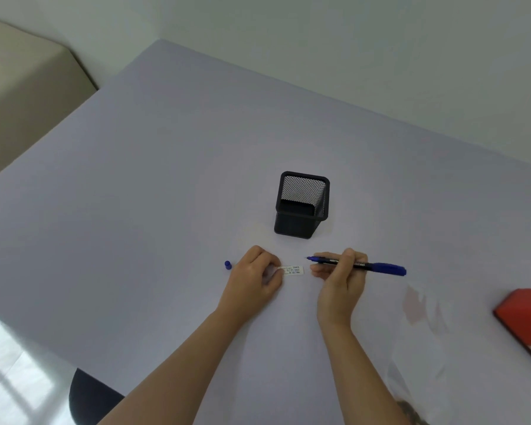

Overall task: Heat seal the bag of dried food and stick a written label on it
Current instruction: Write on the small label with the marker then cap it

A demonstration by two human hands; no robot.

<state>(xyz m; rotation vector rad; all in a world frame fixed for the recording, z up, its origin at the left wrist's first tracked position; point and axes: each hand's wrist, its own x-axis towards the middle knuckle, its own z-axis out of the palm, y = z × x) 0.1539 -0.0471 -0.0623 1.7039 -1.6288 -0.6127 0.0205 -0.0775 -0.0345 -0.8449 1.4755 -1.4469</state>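
Right, we had the small white paper label (293,270) lying flat on the table (166,179), a smooth, matt, pale lilac surface. It was a narrow strip with printed rows of tiny characters, too small for us to read. Our left hand (255,271) sat on the tabletop with its fingers curled, thumb and fingertip pinching the strip's left end. Our right hand (341,277) was wrapped around the pen (380,266), a slim black barrel with a blue rear end, held nearly level. Its blue tip pointed left, just above the label's right end, and whether it touched the paper we could not tell. The round blue pen cap (227,265) stood just left of the left hand. Behind the hands sat a square black wire-mesh pen holder (302,205), open at the top, with only a dark floor showing inside. Off to the right, a glossy red box (528,314) was cut off by the frame edge. Between it and the right arm lay clear plastic film (417,305) with a faint pinkish patch, nearly invisible against the table. Near the lower left corner, something dark and rounded (86,397) poked out from under the table edge
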